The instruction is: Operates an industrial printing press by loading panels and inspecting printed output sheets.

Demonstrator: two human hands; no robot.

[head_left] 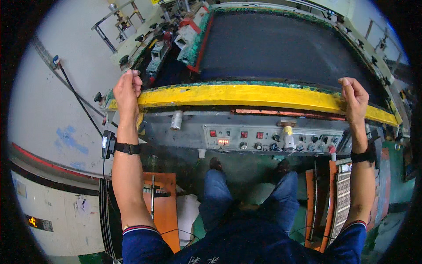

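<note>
Hands grip the yellow frame bar (246, 94) that runs side to side: left hand (126, 90) at one end, right hand (355, 99) at the other, fingers curled over it.

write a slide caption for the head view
Left hand and right hand grip the yellow frame edge above the control panel.

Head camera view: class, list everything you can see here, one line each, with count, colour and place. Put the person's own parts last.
Screen frame: one, yellow front edge, across the middle.
Dark mesh: one, black, behind the yellow edge.
Control panel: one, grey with red lights and knobs, below the frame.
Orange stands: two, beside the legs.
Wrist devices: two, black, one per wrist.
Left hand: grips the frame's left end.
Right hand: grips its right end.
</note>
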